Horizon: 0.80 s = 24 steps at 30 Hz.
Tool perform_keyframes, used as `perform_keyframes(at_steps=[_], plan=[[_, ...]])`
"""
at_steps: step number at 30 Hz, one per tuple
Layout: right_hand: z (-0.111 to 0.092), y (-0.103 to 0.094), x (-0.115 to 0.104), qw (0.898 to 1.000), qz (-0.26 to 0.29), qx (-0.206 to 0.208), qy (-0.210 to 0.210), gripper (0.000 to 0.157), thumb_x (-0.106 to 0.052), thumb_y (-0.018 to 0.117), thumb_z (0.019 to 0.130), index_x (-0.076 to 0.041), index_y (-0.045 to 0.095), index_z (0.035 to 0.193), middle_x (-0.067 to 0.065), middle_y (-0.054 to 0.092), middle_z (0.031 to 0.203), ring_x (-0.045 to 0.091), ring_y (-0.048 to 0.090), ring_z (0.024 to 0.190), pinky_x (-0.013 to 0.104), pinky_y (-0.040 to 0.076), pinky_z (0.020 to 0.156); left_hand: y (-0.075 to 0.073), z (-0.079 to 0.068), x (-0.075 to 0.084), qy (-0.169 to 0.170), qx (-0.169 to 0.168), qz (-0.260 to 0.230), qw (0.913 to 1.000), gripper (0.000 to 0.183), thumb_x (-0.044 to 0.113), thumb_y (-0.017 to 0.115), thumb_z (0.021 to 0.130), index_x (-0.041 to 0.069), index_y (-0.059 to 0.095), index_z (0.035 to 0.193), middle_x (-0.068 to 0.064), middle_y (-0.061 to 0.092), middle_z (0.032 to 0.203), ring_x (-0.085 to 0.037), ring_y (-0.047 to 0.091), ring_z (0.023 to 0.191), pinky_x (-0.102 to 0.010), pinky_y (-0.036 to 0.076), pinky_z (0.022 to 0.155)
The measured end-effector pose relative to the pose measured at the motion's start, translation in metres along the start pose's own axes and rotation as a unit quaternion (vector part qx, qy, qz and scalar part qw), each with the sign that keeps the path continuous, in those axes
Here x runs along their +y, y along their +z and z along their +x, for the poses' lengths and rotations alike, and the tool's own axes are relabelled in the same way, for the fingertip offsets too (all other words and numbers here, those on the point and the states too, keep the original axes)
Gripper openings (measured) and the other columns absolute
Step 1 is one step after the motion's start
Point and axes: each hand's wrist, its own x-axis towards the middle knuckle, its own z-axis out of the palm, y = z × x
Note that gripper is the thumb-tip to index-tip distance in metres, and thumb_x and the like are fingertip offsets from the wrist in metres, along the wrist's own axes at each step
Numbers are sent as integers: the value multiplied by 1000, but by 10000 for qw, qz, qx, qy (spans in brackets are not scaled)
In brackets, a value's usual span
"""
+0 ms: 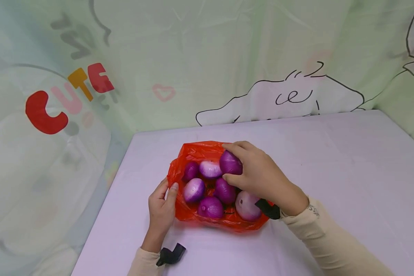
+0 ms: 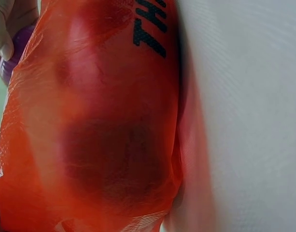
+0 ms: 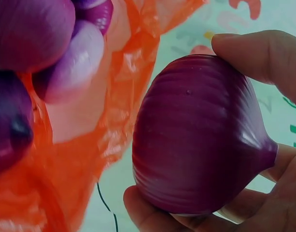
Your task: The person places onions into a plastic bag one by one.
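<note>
An open red plastic bag [image 1: 239, 227] lies on the table with several purple onions inside, among them a round onion [image 1: 211, 207] at the front and a paler one [image 1: 247, 206] at the right. My left hand [image 1: 161, 209] pinches the bag's left rim, thumb on the near side and fingers partly hidden behind the plastic. Over the bag's back right part, my right hand [image 1: 258, 174] grips a purple onion [image 3: 201, 135] between thumb and fingers. The right wrist view shows this onion beside the bag's crumpled edge [image 3: 123, 92]. Dark lettering [image 2: 150, 29] marks the bag's side in the left wrist view.
A pale lilac tabletop [image 1: 341, 172] surrounds the bag. Behind it hangs a light green curtain [image 1: 214, 57] printed with letters, a heart and line drawings. Black straps [image 1: 172, 254] show at both wrists.
</note>
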Motion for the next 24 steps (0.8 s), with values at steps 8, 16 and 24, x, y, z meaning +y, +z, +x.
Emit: perform_keyframes(at_steps=[8,16,24], plan=[[3,18,-6,9994,-146,-313,62,67,-25,82,85,-8,59,146,15,60,141,33,65,116,50,64,85,-1,0,0,21,7,26,10000,33,5,61,104,-1,67,136,-11,67,139,-29,62,131,-24,50,105],[9,34,-10,9980,-269,-564,-52,68,-25,82,85,-8,59,146,15,61,136,30,66,111,47,64,86,-1,1,-1,142,29,-23,9999,32,2,60,104,-2,67,135,-13,67,138,-30,62,131,-24,49,107],[12,50,-13,9969,-358,-698,-76,68,-28,86,84,-10,61,145,15,62,133,31,65,112,47,64,84,-1,1,0,229,96,-107,9996,31,-2,61,102,-7,68,131,-20,67,137,-31,61,131,-24,47,110]])
